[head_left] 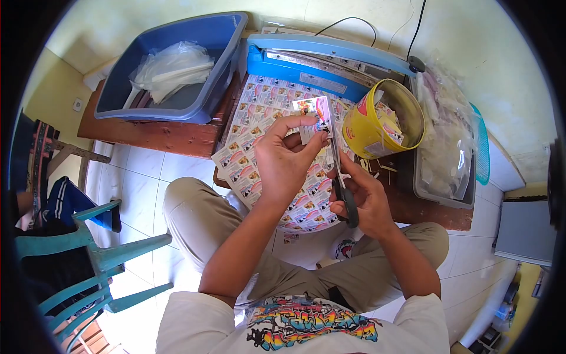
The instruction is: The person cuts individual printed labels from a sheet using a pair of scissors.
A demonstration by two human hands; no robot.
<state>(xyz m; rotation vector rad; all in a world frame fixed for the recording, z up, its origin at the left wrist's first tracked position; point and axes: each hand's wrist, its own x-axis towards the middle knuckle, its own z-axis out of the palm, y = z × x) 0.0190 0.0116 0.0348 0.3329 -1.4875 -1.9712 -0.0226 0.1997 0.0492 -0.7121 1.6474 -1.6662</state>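
Note:
Between thumb and fingers, my left hand (pixel 285 154) pinches a small printed label (pixel 308 107) with food pictures on it. My right hand (pixel 367 199) is closed around the dark handles of a pair of scissors (pixel 336 154). The blades point away from me and lie along the label's right edge; whether they are apart is hard to see. Beneath both hands spread large printed label sheets (pixel 253 127), draped over the table edge toward my lap. Right of the scissors stands a yellow tub (pixel 365 127) with cut paper pieces inside, tilted toward me.
Behind the sheets sits a blue paper cutter (pixel 312 79) with a long arm. A blue bin (pixel 221 94) holding clear plastic bags (pixel 174 68) is at the left. A grey tray (pixel 448 197) of plastic bags stands right. A green plastic chair (pixel 127 253) is at lower left.

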